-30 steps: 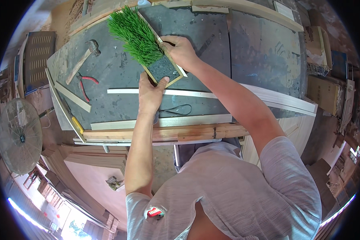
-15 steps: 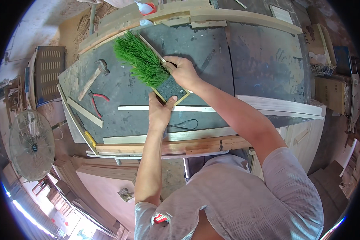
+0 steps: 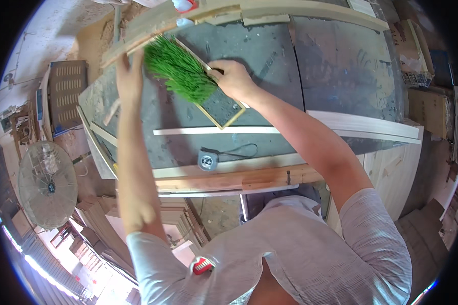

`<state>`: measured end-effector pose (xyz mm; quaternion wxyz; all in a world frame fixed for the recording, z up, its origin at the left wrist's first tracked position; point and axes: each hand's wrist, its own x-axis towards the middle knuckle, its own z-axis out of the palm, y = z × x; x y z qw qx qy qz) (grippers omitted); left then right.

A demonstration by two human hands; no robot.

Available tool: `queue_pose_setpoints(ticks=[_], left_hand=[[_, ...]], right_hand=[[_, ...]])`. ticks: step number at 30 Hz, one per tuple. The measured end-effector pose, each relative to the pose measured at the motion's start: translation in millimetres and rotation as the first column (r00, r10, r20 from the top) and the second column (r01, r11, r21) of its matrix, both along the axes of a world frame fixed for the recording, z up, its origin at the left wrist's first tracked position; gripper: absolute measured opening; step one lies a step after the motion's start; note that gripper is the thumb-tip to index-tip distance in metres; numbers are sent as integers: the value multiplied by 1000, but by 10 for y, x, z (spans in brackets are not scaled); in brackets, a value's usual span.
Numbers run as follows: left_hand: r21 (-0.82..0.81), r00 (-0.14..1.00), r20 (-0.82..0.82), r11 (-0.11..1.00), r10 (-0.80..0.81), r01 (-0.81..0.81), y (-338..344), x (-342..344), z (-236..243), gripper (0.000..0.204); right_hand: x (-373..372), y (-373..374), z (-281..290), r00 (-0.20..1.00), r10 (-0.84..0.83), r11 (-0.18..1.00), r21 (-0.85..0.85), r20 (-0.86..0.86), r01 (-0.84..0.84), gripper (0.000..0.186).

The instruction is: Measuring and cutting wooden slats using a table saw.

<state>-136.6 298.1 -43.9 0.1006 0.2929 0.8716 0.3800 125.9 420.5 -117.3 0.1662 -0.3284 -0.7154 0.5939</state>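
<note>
A narrow wooden frame (image 3: 203, 115) with a dark panel lies slanted on the dark worktable (image 3: 269, 56). Bright green artificial grass (image 3: 180, 71) covers the far left part of the panel; the near end is bare. My right hand (image 3: 232, 81) is closed on the frame's right side strip, thumb tucked under the fingers. Left of the grass, my left hand (image 3: 130, 76) reaches toward the table's back edge, somewhat blurred, thumb and fingers apart. It seems to hold nothing. Beneath that forearm the hammer's wooden handle (image 3: 112, 112) shows in part; its head is hidden.
A tape measure (image 3: 207, 159) with a wrist strap lies near the front edge. White strips (image 3: 213, 130) cross the table, and boards (image 3: 224, 180) line its front. White bottles (image 3: 184, 22) stand at the back. A floor fan (image 3: 48, 185) is on the left.
My left hand has let go of the frame's near corner and moved far left and away, uncovering the tape measure and covering the pliers and hammer head. My right hand keeps its hold.
</note>
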Motion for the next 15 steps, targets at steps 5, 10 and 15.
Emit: queue_pose_setpoints(ticks=[5, 10, 15], left_hand=[[-499, 898, 53, 768, -436, 402, 1126, -190, 126, 96], [-488, 892, 257, 747, -371, 451, 1370, -96, -203, 75], [-722, 893, 129, 576, -430, 382, 1480, -488, -557, 59]], right_hand=[[83, 103, -45, 999, -4, 1000, 25, 51, 3, 26], [93, 60, -60, 996, -10, 999, -32, 90, 13, 27], [70, -22, -44, 997, -45, 999, -17, 59, 46, 29]])
